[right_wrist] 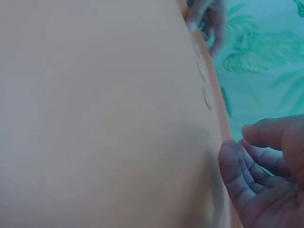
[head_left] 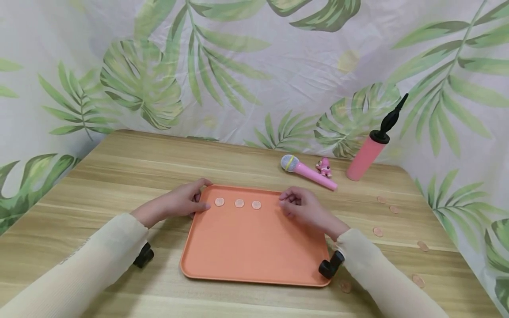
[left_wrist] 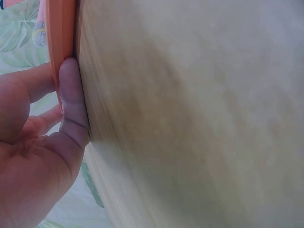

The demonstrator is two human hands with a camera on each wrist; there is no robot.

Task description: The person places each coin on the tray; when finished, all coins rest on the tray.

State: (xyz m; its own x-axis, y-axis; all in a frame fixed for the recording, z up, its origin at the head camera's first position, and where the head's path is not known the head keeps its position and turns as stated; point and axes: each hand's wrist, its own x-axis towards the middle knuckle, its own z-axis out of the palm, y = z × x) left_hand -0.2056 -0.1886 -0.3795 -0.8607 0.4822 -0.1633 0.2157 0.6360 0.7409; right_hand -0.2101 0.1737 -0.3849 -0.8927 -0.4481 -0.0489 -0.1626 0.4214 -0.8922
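An orange tray (head_left: 254, 243) lies on the wooden table, with three round copper-coloured coins (head_left: 239, 203) in a row along its far side. At the tray's far left corner, my left hand (head_left: 184, 198) grips the rim, thumb reaching over the edge and fingers outside; the left wrist view shows these fingers (left_wrist: 71, 85) against the rim. Over the tray's far right corner hovers my right hand (head_left: 304, 207), its fingers loosely bent. In the right wrist view, nothing shows between the thumb and fingers of that hand (right_wrist: 266, 175), close to the rim.
Beyond the tray lie a pink toy microphone (head_left: 312, 175) and a small pink figurine (head_left: 324, 168). A pink hand pump (head_left: 366, 158) with a black nozzle stands at the back right. Several more coins (head_left: 377, 232) are scattered on the table (head_left: 131, 163) at the right.
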